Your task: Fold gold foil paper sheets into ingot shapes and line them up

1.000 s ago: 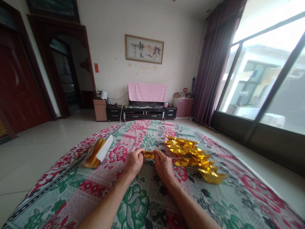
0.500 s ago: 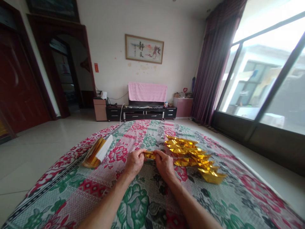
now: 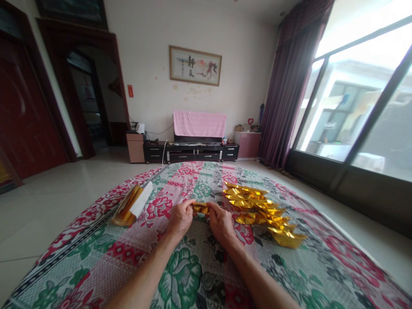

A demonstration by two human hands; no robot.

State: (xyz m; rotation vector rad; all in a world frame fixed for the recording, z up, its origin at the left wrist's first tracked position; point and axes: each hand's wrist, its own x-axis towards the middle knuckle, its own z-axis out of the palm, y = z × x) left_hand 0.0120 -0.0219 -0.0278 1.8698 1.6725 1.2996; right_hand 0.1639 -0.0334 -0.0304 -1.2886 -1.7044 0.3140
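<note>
Between my two hands is a small folded piece of gold foil paper (image 3: 201, 208), shiny and held level above the cloth. My left hand (image 3: 180, 218) pinches its left end, with the fingers closed. At its right end my right hand (image 3: 222, 221) pinches it the same way. My fingers hide both ends of the piece. Just right of my right hand, several folded gold paper ingots (image 3: 257, 206) lie in overlapping rows. Away to the left of my hands rests a stack of gold foil paper sheets (image 3: 127, 208), curled, with a white side showing.
A patterned floral cloth (image 3: 180, 274) covers the rounded table under my hands. Beyond the table stands a low black cabinet (image 3: 199, 153) with a pink cloth (image 3: 199, 123) over the screen on it. A curtain (image 3: 286, 86) and large windows are on the right.
Both hands have shifted very slightly left, with the gold paper still pinched between them. The ingots and the stack of sheets stay where they were.
</note>
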